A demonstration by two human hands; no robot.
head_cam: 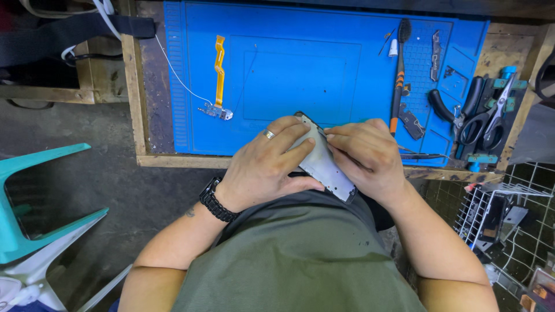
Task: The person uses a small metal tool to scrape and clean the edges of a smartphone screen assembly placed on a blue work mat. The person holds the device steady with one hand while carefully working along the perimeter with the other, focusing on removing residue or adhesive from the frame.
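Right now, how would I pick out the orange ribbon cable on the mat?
Start at the blue work mat covering the bench. On its left part lies the flex cable, a thin kinked strip ending in a small metal connector. It is the only orange-yellow ribbon there; the tools sit far right.

matt blue rubbery mat [300, 75], rough wooden bench [139, 115]

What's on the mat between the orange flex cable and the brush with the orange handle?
In the head view, only bare blue mat lies between the orange flex cable and the brush.
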